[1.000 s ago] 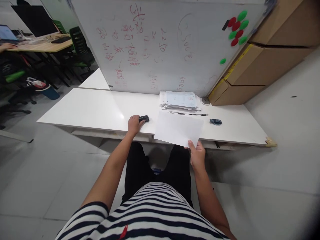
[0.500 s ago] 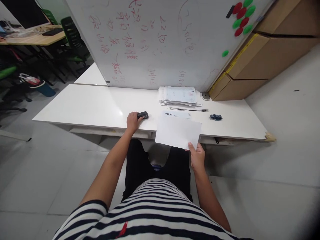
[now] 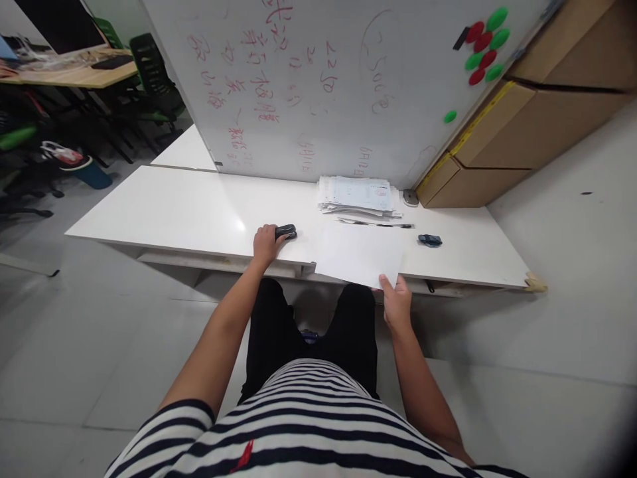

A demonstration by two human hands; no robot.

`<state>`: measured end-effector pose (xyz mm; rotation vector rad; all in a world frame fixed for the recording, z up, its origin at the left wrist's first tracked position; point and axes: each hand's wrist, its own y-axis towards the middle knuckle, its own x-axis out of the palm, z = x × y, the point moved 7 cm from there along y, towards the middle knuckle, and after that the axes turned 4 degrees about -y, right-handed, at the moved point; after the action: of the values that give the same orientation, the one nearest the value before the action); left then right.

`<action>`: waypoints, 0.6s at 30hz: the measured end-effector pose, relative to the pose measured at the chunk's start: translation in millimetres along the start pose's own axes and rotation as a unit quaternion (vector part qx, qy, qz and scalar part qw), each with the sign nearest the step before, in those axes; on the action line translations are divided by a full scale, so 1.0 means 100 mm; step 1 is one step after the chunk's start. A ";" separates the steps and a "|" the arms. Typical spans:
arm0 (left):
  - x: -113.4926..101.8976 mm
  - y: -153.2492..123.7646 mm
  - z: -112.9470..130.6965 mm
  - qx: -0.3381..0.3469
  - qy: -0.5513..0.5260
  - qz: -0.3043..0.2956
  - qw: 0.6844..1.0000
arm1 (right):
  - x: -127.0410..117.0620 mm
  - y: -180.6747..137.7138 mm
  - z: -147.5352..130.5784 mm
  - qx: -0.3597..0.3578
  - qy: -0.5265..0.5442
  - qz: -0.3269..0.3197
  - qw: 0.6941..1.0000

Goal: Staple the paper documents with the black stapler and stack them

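The left hand, a little left of the middle of the frame, is closed around the left end of a black stapler on the white desk. The stapler's right end points toward a sheet of white paper, with a strip of desk between the two. The right hand, right of centre and lower in the frame, pinches the paper's near right corner, thumb on top. The paper sits at the middle of the frame, slightly right, and its near edge reaches past the front edge of the desk; whether its far part lies on the desk or is held just above it is hard to tell from this angle.

Above the paper in the frame is a thin stick, and above that a pile of papers with a small grey thing near its right side. A small dark blue thing lies to the right of the paper. A whiteboard with red writing fills the top middle, with red and green magnets in its upper right part and cardboard boxes at the upper right of the frame
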<state>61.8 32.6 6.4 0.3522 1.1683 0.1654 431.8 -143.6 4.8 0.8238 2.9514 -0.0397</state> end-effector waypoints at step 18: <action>-0.03 -0.01 -0.01 -0.002 -0.007 0.017 1.000 | 0.30 0.75 0.04 -0.207 -0.545 0.065 0.810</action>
<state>59.6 30.7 8.3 0.3698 1.1479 0.1942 445.7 -64.1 -1.7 0.6114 1.7143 0.1042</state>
